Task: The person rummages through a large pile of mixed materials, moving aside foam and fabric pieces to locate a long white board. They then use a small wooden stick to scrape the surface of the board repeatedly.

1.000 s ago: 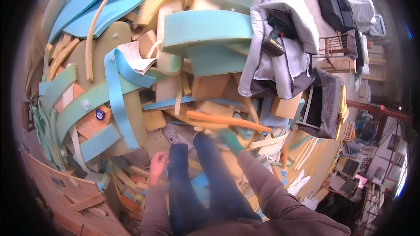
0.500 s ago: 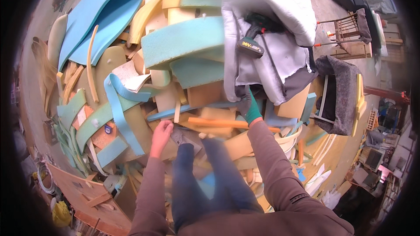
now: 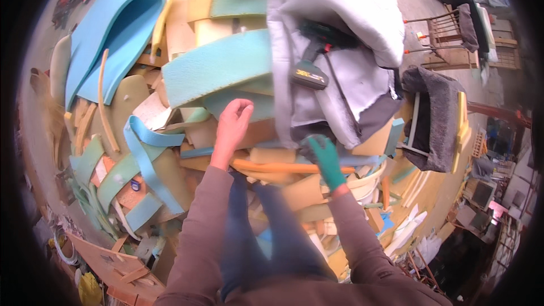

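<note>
My left hand (image 3: 233, 127), bare, is raised over the foam pieces with its fingers loosely bent and nothing visible in them. Behind it lies a thick pale-blue foam slab (image 3: 218, 65). My right hand (image 3: 321, 157) wears a green glove with dark fingertips. Its fingers are apart, close to the lower edge of a light-grey padded cover (image 3: 362, 20) with dark fabric below; whether they touch it I cannot tell. On the cover rests a black and green cordless drill (image 3: 312, 55). An orange foam strip (image 3: 272, 165) runs between my hands, nearer my legs.
Foam offcuts surround my legs. A folded blue foam sheet (image 3: 116, 37) stands at the far left, with a curled blue strip (image 3: 148, 161) nearer. A tape measure (image 3: 135, 185) lies at left. To the right are a dark grey upholstered frame (image 3: 439, 119) and a wooden slatted frame (image 3: 447, 29).
My left hand has risen and moved right, away from my knee to the blue foam. My right hand has drawn back from the cover's edge, showing more glove. The view has shifted slightly.
</note>
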{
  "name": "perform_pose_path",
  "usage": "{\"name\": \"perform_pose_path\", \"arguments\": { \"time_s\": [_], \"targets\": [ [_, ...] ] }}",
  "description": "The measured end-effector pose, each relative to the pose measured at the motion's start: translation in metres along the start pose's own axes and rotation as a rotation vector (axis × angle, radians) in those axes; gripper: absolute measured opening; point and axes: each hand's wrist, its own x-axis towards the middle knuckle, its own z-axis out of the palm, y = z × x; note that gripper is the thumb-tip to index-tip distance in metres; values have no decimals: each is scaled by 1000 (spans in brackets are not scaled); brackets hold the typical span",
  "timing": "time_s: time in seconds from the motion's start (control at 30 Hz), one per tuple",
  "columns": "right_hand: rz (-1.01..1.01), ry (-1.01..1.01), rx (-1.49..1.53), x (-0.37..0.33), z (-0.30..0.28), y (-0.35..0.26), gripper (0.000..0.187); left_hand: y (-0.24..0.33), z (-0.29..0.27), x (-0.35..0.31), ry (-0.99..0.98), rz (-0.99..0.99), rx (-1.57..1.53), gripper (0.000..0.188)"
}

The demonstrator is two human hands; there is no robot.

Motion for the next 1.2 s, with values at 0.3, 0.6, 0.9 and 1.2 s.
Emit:
{"name": "perform_pose_path", "arguments": {
  "time_s": [0.3,0.6,0.9,1.2],
  "targets": [
    [-490,397,-616,124,48,-173,74,-19,-99,164,413,336,829,56],
    [-253,407,-706,159,45,-162,91,-33,-105,118,-64,-99,508,77],
    [-301,412,-722,166,53,-150,88,-53,-135,215,427,352,844,66],
    [-265,302,-477,146,45,-147,82,-97,-147,216,-417,-419,411,98]
  ]
}}
